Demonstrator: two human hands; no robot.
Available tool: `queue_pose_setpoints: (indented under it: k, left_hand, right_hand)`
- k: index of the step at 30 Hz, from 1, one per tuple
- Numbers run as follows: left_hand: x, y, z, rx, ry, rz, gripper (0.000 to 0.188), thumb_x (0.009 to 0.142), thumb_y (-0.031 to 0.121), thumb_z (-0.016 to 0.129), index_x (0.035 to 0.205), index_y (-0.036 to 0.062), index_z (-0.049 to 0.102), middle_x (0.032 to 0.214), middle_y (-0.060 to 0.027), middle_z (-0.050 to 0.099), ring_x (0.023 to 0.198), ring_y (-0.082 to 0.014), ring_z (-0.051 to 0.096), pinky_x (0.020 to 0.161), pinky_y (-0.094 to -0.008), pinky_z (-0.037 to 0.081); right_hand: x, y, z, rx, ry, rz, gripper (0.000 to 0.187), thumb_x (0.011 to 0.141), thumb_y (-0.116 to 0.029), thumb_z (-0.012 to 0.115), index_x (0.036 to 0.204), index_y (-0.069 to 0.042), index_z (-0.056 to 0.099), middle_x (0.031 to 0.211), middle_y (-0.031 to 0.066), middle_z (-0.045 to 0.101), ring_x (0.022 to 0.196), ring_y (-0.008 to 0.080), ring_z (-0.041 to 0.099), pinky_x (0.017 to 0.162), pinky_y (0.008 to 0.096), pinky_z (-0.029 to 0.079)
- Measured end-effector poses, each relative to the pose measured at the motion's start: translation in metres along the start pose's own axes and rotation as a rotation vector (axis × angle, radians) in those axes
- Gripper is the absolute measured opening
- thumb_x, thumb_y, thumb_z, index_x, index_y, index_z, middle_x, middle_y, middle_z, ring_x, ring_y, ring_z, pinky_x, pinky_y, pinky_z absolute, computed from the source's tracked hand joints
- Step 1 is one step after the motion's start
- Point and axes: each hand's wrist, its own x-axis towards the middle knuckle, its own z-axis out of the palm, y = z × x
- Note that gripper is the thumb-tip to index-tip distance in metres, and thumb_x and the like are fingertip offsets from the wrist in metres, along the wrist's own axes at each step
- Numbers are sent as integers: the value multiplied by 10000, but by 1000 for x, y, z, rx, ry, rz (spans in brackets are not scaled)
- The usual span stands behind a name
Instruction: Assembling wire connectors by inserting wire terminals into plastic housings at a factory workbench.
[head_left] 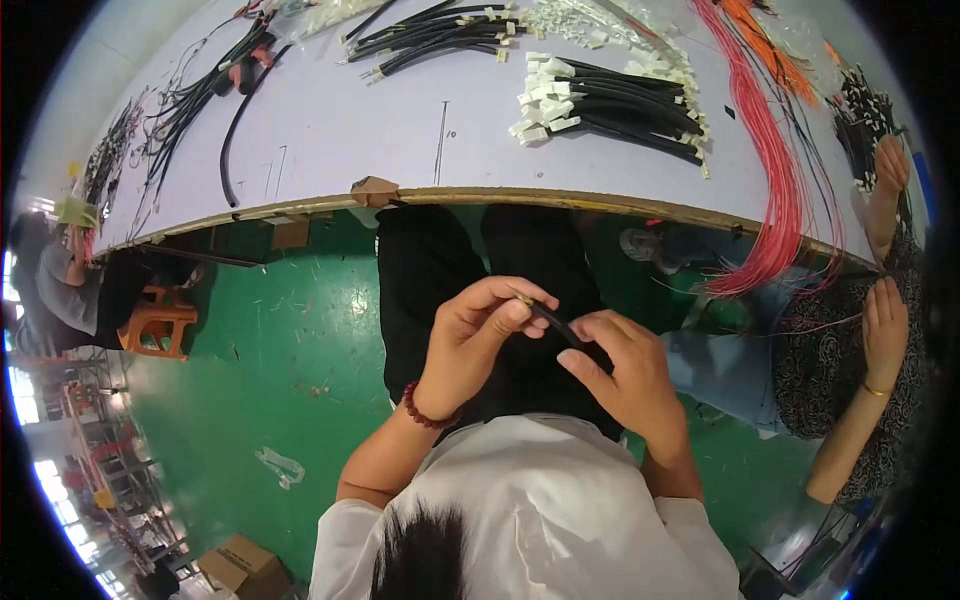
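Above my lap, both hands hold one short black cable [556, 326]. My left hand [487, 322], with a dark red bead bracelet at the wrist, pinches its upper left end between thumb and fingers. A small yellowish tip shows there, too small to make out. My right hand [626, 365] grips the cable lower down, its fingers curled round it, so the far end is hidden. Beyond my hands, on the table, lies a bundle of black cables with white connectors [610, 108]. Another group of black cables [440, 38] lies farther back.
The table's front edge [480, 195] runs across beyond my knees. Red wires [765, 180] hang over it on the right, where a co-worker's hand [885, 330] is. Dark cables [195, 110] lie on the table's left. An orange stool [160, 322] stands on the green floor.
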Motion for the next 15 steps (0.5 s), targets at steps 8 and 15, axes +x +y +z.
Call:
queue_pose_setpoints:
  k: [8, 15]
  left_hand:
    - [-1, 3, 10, 129, 47, 89, 223, 930, 86, 567, 1129, -10, 596, 1028, -93, 619, 807, -116, 607, 715, -248, 509]
    - [-1, 3, -4, 58, 48, 69, 148, 916, 80, 584, 1031, -10, 611, 991, -106, 621, 780, -129, 596, 700, -248, 503]
  right_hand:
    - [6, -11, 16, 718, 13, 380, 186, 932, -136, 576, 1016, 29, 592, 801, 54, 611, 628, 76, 542, 534, 216, 439]
    - [6, -11, 19, 765, -25, 407, 183, 932, -130, 573, 1018, 30, 593, 772, 62, 602, 571, 66, 515, 517, 204, 424]
